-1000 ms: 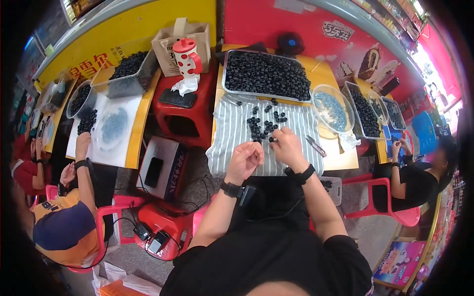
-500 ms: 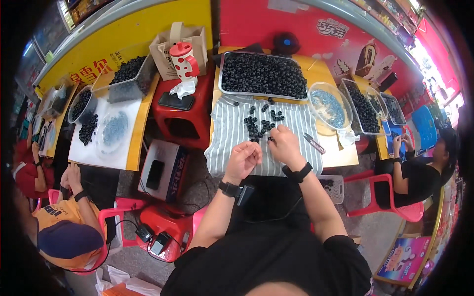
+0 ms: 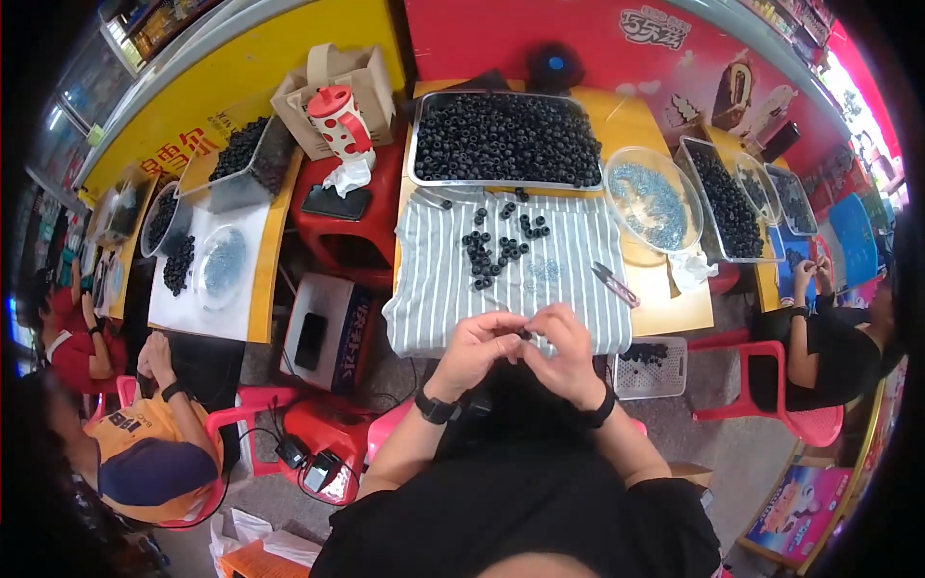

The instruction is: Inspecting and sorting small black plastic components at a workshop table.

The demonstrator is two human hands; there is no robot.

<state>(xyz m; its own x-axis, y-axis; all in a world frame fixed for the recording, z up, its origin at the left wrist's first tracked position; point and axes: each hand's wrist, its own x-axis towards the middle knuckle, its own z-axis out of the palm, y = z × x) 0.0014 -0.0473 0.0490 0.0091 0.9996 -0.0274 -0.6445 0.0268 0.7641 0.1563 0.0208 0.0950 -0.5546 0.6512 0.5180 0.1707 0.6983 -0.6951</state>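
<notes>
My left hand [image 3: 476, 353] and my right hand [image 3: 567, 356] meet at the near edge of a striped grey cloth [image 3: 421, 289]. Their fingertips are pinched together on one small black ring-shaped part [image 3: 525, 334], which the fingers partly cover. Beyond them, several loose black ring-shaped parts [image 3: 496, 255] lie scattered on the cloth. A small patch of tiny clear-blue pieces [image 3: 543, 272] is beside these. Thread snips [image 3: 615, 286] with reddish handles rest at the cloth's right side.
Behind the cloth stands a clear tray [image 3: 414, 159] heaped with black parts. A round tub [image 3: 614, 207] of clear-blue pieces sits at its right. A perforated basket [image 3: 682, 378] is low at the right. People work at tables on both sides; a red stool [image 3: 381, 207] holds a dotted cup [image 3: 339, 130].
Both hands have drawn back toward my body and come together on a black part. The clear-blue patch on the cloth now shows. The whole view has shifted slightly.
</notes>
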